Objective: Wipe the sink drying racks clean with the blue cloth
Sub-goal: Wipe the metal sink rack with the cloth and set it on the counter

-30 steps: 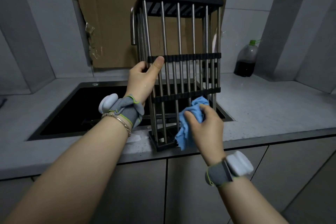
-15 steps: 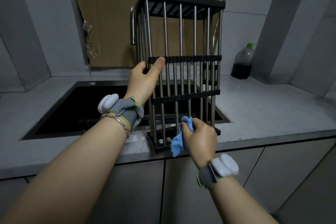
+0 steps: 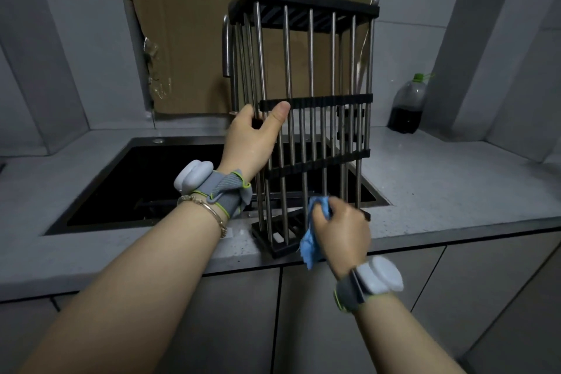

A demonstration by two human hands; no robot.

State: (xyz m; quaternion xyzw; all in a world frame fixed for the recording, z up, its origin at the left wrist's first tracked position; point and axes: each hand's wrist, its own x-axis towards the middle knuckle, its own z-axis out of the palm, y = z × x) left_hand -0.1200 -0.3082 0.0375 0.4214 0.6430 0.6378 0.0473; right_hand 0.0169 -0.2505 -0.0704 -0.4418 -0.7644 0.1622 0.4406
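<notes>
A drying rack (image 3: 311, 51) of steel rods with black end bars and cross strips stands on end on the counter's front edge, beside the sink. My left hand (image 3: 253, 138) grips its left side at mid height, thumb on a black cross strip. My right hand (image 3: 341, 232) holds the crumpled blue cloth (image 3: 312, 241) against the lower rods, just above the rack's bottom bar. Part of the cloth hangs below my palm, past the counter edge.
A black sink (image 3: 127, 179) is sunk into the grey speckled counter (image 3: 449, 185) to the left of the rack. A steel tap (image 3: 227, 51) rises behind the rack. Cardboard (image 3: 188, 48) covers the window. A dark bottle with a green cap (image 3: 408, 106) stands at the back right corner.
My right hand has slid the blue cloth down the rods, from the lower cross strip to near the bottom bar. My left hand keeps its grip on the rack.
</notes>
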